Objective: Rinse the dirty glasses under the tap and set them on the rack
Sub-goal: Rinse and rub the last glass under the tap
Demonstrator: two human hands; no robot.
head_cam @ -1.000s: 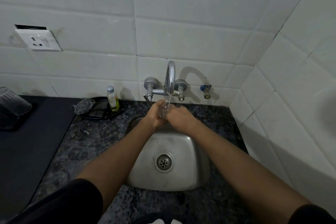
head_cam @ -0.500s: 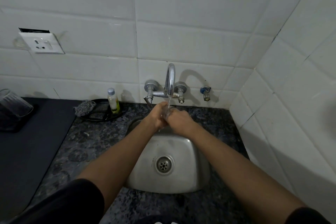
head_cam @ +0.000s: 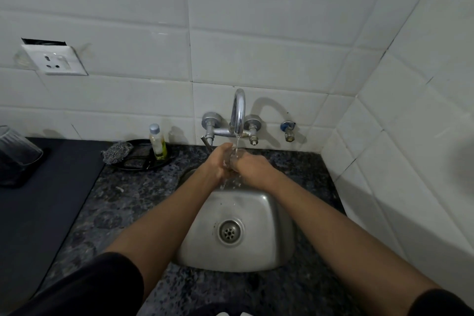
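At the centre of the frame, the left hand (head_cam: 217,161) and right hand (head_cam: 252,167) wrap together around a clear glass (head_cam: 234,159) under the tap (head_cam: 237,113), water spilling into the steel sink (head_cam: 266,213) below. At left, a black dish (head_cam: 139,163) holds a scrubber (head_cam: 116,152) and a small bottle (head_cam: 157,141) of yellowish liquid. Another glass (head_cam: 18,146) sits at the far left edge.

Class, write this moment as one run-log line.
phase: rinsing | left hand and right hand: both hold glass | tap: running | sink: below
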